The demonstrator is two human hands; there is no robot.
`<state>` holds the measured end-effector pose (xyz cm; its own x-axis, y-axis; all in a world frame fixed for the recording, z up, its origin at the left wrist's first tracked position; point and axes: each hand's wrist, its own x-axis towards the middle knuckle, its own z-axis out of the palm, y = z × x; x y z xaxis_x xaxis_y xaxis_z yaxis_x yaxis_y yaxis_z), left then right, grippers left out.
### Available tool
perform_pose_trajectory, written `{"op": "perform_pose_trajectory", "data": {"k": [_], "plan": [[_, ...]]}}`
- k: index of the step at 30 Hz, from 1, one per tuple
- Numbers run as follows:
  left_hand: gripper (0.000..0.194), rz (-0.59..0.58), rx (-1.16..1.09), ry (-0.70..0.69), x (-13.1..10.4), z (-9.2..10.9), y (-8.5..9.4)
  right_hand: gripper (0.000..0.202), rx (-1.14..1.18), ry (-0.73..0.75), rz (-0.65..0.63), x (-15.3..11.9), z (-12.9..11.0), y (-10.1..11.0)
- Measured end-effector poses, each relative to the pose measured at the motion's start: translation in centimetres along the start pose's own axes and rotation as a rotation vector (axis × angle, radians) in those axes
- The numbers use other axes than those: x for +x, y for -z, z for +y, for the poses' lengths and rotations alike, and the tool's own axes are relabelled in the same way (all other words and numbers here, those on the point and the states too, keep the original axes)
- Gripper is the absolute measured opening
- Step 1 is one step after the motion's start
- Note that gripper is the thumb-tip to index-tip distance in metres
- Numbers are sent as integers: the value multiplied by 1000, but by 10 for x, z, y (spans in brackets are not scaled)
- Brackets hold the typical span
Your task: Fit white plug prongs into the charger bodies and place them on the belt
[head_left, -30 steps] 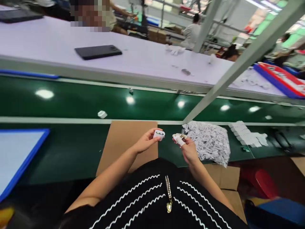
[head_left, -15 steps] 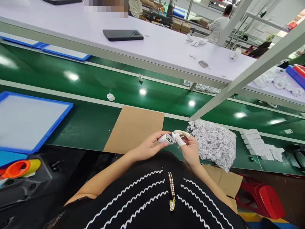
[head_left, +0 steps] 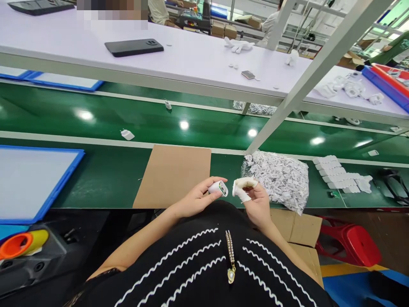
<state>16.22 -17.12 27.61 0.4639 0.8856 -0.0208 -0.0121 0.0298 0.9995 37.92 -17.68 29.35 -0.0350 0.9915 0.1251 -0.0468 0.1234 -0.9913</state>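
My left hand (head_left: 198, 197) is closed around a white charger housing (head_left: 217, 187), in front of my body. The housing's end facing right is uncovered, and a bit of green circuit board shows inside. A short gap away, my right hand (head_left: 258, 201) pinches a small white piece (head_left: 235, 188) between thumb and forefinger, both wrapped in white finger covers. The piece looks like an end cap, though its detail is too small to be sure. Behind my right hand lies a clear bag of small white parts (head_left: 281, 177). A brown cardboard sheet (head_left: 174, 175) lies beyond my left hand.
White charger housings (head_left: 335, 175) are lined up on the right of the green bench. A blue-rimmed tray (head_left: 32, 183) lies at left. Loose chargers lie on the green belt (head_left: 204, 128). Above it, a white shelf (head_left: 191, 55) holds a black phone (head_left: 134, 47); a slanted post (head_left: 297, 91) rises at right.
My right hand has drawn back from the housing's uncovered end, leaving a gap. The left hand keeps hold of the housing. The view has shifted to the right.
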Motion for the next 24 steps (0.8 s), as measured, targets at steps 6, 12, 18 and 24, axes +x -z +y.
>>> {"op": "perform_pose_trajectory", "data": {"k": [6,12,18,24], "plan": [[44,34,44,9,-2,0,-11,24,-265,53,-43,-13,-6,10],[35,-34,288,-90,-6,12,-21,20,-302,135,-100,-18,-9,17],[32,-71,447,-138,-10,19,-29,13,-266,100,-106,-26,-8,22],[30,-133,565,-191,-9,28,-37,15,-203,29,-45,-33,-5,29]]}}
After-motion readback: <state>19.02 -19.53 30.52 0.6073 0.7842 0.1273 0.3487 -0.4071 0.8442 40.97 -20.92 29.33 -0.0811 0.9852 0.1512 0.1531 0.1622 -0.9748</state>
